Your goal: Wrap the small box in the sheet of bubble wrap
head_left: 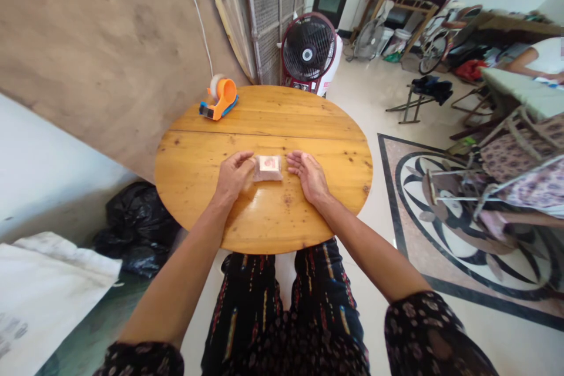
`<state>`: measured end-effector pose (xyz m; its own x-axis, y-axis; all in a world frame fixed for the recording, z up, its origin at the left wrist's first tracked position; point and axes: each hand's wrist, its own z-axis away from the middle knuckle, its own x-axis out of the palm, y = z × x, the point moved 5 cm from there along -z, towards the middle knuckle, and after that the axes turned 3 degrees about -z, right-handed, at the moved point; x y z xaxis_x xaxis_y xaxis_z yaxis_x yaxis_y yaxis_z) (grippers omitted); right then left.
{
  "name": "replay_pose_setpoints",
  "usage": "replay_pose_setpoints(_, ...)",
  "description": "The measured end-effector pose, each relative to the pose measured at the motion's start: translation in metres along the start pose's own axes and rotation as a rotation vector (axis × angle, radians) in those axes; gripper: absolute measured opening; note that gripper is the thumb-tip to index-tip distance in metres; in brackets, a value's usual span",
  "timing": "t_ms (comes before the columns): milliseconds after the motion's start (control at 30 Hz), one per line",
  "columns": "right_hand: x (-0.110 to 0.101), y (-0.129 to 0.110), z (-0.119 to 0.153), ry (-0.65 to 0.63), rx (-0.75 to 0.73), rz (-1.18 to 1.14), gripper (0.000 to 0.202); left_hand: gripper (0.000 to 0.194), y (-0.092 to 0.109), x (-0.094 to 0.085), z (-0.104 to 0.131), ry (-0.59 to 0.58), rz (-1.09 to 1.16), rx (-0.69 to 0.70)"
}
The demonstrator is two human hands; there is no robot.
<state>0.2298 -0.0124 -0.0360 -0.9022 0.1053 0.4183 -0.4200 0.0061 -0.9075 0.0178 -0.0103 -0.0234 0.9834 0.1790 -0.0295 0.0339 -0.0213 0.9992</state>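
Fingers of the left hand (232, 177) curled loosely against the left edge of a small clear plastic packet with a pink and white square inside (268, 168), touching its wrapper without closing round it, while the fingers of the right hand (308, 173) lay spread and relaxed, palm turned inward, just beside the packet's right edge; whether they actually touched it could not be told. The packet lay flat on the round varnished pine table (264, 217), a little forward of its middle, between the two hands. Both bare forearms reached out over the near rim of the table, above knees in dark patterned trousers. At the far left edge of the table, well apart from the hands, stood an orange and blue tape dispenser with a roll of pale tape (219, 100). Beyond the table stood a maroon and white floor fan with a black grille (308, 53) near a brown board leaning on the wall. Crumpled black plastic bags (132, 223) lay on the floor left of the table. At the far right another person's arm in a white sleeve (535, 59) rested on a green-covered table
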Motion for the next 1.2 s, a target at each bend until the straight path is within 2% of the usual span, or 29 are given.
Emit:
replay_pose_setpoints(100, 0.006, -0.001, 0.004, -0.068, -0.104, 0.181, 0.039, 0.035, 0.002, 0.003, 0.001, -0.04, -0.072, 0.047)
replay_pose_setpoints(200, 0.013, -0.001, 0.008, -0.146, -0.195, 0.388, 0.057, 0.033, 0.004, 0.007, 0.001, -0.076, -0.116, 0.085)
replay_pose_setpoints(267, 0.018, 0.0, 0.009, -0.191, -0.217, 0.475, 0.068, 0.032, 0.004, 0.009, 0.001, -0.094, -0.126, 0.097)
replay_pose_setpoints(367, 0.022, 0.0, 0.01, -0.244, -0.218, 0.541, 0.073, 0.032, 0.004, 0.01, 0.003, -0.119, -0.113, 0.086)
replay_pose_setpoints(567, 0.021, -0.001, 0.014, -0.236, -0.239, 0.665, 0.065, 0.034, 0.003, 0.015, 0.005, -0.195, -0.092, 0.069)
replay_pose_setpoints(700, 0.021, -0.002, 0.015, -0.221, -0.258, 0.702, 0.058, 0.035, 0.001, 0.015, 0.003, -0.205, -0.085, 0.082)
replay_pose_setpoints(933, 0.023, -0.005, 0.016, -0.266, -0.294, 0.759, 0.049, 0.032, 0.007, 0.012, 0.005, -0.195, -0.224, 0.18)
replay_pose_setpoints(1200, 0.02, -0.001, 0.015, -0.286, -0.301, 0.756, 0.048, 0.025, 0.007, 0.014, 0.005, -0.213, -0.191, 0.14)
